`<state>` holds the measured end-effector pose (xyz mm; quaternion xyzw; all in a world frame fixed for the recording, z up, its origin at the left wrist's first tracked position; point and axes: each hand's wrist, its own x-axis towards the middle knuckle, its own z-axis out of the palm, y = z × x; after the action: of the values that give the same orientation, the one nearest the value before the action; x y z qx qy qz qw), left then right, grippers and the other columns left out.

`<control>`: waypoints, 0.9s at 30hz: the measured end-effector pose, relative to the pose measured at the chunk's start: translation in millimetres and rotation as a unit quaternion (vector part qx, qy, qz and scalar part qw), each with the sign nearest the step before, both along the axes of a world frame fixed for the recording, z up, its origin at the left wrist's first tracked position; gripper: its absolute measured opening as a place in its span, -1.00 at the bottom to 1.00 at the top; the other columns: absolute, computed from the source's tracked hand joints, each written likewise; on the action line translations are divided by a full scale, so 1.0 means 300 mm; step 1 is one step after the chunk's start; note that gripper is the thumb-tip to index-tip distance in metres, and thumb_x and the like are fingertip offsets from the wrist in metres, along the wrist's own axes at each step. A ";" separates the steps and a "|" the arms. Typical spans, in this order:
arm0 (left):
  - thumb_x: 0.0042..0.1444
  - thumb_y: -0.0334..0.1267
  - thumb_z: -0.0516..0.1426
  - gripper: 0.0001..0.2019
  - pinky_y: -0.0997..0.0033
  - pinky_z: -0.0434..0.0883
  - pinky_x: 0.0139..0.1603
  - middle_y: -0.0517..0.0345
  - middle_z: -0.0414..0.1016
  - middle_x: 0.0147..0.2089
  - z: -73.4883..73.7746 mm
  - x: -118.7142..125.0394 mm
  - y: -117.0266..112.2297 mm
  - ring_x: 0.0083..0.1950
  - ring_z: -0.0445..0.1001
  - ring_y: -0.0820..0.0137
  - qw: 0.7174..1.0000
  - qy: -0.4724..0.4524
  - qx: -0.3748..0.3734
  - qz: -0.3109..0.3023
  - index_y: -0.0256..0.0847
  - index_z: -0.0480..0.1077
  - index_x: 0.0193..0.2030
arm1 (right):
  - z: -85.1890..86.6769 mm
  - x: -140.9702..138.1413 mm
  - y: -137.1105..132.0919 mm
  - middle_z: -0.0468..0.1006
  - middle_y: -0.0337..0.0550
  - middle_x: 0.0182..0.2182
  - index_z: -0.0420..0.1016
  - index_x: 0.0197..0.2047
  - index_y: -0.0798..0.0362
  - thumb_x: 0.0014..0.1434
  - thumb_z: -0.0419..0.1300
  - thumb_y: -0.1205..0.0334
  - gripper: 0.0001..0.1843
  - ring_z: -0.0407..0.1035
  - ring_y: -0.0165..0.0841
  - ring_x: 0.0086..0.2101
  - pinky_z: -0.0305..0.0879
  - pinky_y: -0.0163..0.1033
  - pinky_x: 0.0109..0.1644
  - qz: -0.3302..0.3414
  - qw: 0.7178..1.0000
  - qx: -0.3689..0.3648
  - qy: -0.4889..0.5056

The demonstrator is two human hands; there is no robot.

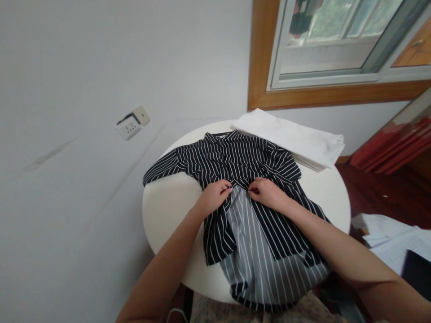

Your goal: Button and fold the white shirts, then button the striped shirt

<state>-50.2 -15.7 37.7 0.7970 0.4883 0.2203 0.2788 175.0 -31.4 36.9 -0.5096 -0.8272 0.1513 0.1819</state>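
Note:
A black shirt with thin white stripes [235, 166] lies spread on a round white table [168, 206], its front open so the paler grey inside shows. My left hand [215, 195] pinches the left front edge of the shirt near its middle. My right hand [266, 192] pinches the right front edge, a few centimetres from the left hand. Both hands have their fingers closed on the fabric. One sleeve stretches out to the left on the table.
A stack of folded white cloth [296, 137] lies at the table's far right edge. A wall socket [133, 123] sits on the white wall to the left. A wood-framed window [336, 49] is behind. Papers [387, 233] lie on the dark floor at right.

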 end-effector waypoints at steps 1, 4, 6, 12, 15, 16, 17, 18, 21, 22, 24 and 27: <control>0.14 -0.22 0.12 -0.84 0.40 0.40 -0.15 0.17 0.55 -0.30 0.001 0.001 0.000 -0.26 0.50 0.38 1.000 -0.007 -0.007 0.008 -0.18 0.46 -0.17 | 0.000 0.006 0.003 0.48 -0.15 -0.40 0.59 -0.34 0.07 0.10 0.19 0.36 -0.87 0.38 -0.37 -0.38 0.28 -0.29 -0.23 0.005 1.000 -0.008 0.013; 0.10 -0.23 0.17 -0.89 0.42 0.38 -0.23 0.19 0.53 -0.36 -0.002 0.008 0.003 -0.32 0.48 0.40 0.999 -0.011 -0.026 0.032 -0.19 0.46 -0.28 | 0.000 0.023 0.013 0.50 -0.16 -0.39 0.59 -0.32 0.08 0.08 0.18 0.38 -0.85 0.39 -0.39 -0.39 0.30 -0.30 -0.26 0.010 0.998 -0.028 0.057; 0.07 -0.25 0.19 -0.92 0.41 0.36 -0.26 0.19 0.49 -0.39 -0.006 0.013 0.004 -0.35 0.45 0.40 0.999 0.009 -0.023 0.030 -0.20 0.45 -0.32 | 0.001 0.029 0.017 0.52 -0.18 -0.40 0.57 -0.34 0.09 0.05 0.17 0.40 -0.85 0.39 -0.41 -0.40 0.30 -0.31 -0.28 0.000 0.995 -0.042 0.085; 0.10 -0.29 0.17 -0.94 0.38 0.32 -0.20 0.16 0.41 -0.37 0.001 0.025 -0.003 -0.25 0.39 0.35 0.994 0.100 0.042 -0.006 -0.23 0.43 -0.35 | -0.009 0.028 0.010 0.47 -0.29 -0.53 0.46 -0.33 0.09 0.06 0.17 0.29 -0.91 0.40 -0.46 -0.51 0.35 -0.35 -0.44 0.006 0.933 -0.259 0.250; 0.12 -0.28 0.17 -0.92 0.38 0.32 -0.18 0.15 0.40 -0.36 0.008 0.025 -0.009 -0.24 0.39 0.35 0.993 0.112 0.039 -0.001 -0.24 0.43 -0.35 | -0.013 0.020 0.007 0.47 -0.28 -0.49 0.43 -0.32 0.10 0.05 0.21 0.21 -0.86 0.44 -0.44 -0.45 0.39 -0.35 -0.43 0.001 0.880 -0.339 0.334; 0.12 -0.27 0.16 -0.91 0.38 0.31 -0.19 0.14 0.40 -0.36 0.009 0.025 -0.011 -0.24 0.39 0.35 0.992 0.117 0.039 0.001 -0.24 0.42 -0.34 | -0.012 0.018 0.006 0.48 -0.28 -0.49 0.43 -0.32 0.10 0.04 0.23 0.20 -0.84 0.44 -0.45 -0.45 0.38 -0.37 -0.43 -0.001 0.869 -0.351 0.348; 0.13 -0.26 0.16 -0.90 0.38 0.31 -0.19 0.14 0.40 -0.35 0.010 0.024 -0.013 -0.25 0.39 0.35 0.992 0.122 0.038 0.001 -0.24 0.42 -0.34 | -0.010 0.015 0.006 0.47 -0.28 -0.50 0.44 -0.31 0.10 0.04 0.24 0.18 -0.83 0.42 -0.47 -0.47 0.36 -0.38 -0.44 -0.003 0.861 -0.361 0.358; 0.13 -0.25 0.16 -0.89 0.38 0.31 -0.20 0.14 0.40 -0.35 0.010 0.023 -0.014 -0.25 0.38 0.35 0.991 0.128 0.038 0.000 -0.24 0.42 -0.34 | -0.007 0.012 0.005 0.46 -0.29 -0.52 0.44 -0.31 0.11 0.04 0.24 0.18 -0.82 0.39 -0.49 -0.50 0.33 -0.40 -0.47 -0.006 0.856 -0.367 0.364; 0.15 -0.22 0.14 -0.87 0.39 0.29 -0.23 0.15 0.39 -0.36 0.013 0.020 -0.019 -0.28 0.37 0.36 0.989 0.144 0.038 -0.007 -0.24 0.40 -0.34 | 0.001 0.005 0.003 0.40 -0.36 -0.61 0.45 -0.30 0.10 0.04 0.24 0.18 -0.82 0.25 -0.56 -0.60 0.19 -0.44 -0.56 -0.014 0.844 -0.375 0.382; 0.15 -0.22 0.13 -0.87 0.39 0.28 -0.25 0.15 0.39 -0.37 0.015 0.020 -0.021 -0.29 0.36 0.36 0.988 0.147 0.038 -0.011 -0.23 0.40 -0.34 | 0.003 0.003 0.002 0.37 -0.39 -0.63 0.44 -0.30 0.10 0.04 0.24 0.18 -0.82 0.21 -0.57 -0.63 0.15 -0.44 -0.57 -0.016 0.840 -0.377 0.389; 0.17 -0.22 0.11 -0.85 0.40 0.26 -0.27 0.17 0.39 -0.39 0.022 0.020 -0.026 -0.31 0.35 0.37 0.988 0.148 0.038 -0.026 -0.22 0.39 -0.36 | 0.005 -0.002 -0.001 0.35 -0.41 -0.64 0.42 -0.30 0.09 0.04 0.23 0.19 -0.83 0.19 -0.57 -0.63 0.12 -0.44 -0.58 -0.016 0.833 -0.378 0.403; 0.19 -0.19 0.09 -0.81 0.42 0.23 -0.30 0.19 0.38 -0.42 0.034 0.022 -0.035 -0.34 0.34 0.39 0.990 0.130 0.042 -0.046 -0.21 0.39 -0.40 | 0.003 -0.010 -0.005 0.39 -0.37 -0.59 0.39 -0.30 0.09 0.05 0.22 0.20 -0.84 0.25 -0.55 -0.59 0.19 -0.43 -0.54 -0.005 0.832 -0.369 0.415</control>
<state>-43.8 -26.2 47.8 0.8518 0.4732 0.1217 0.1891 172.1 -32.8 37.9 -0.4323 -0.5542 0.6415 0.3075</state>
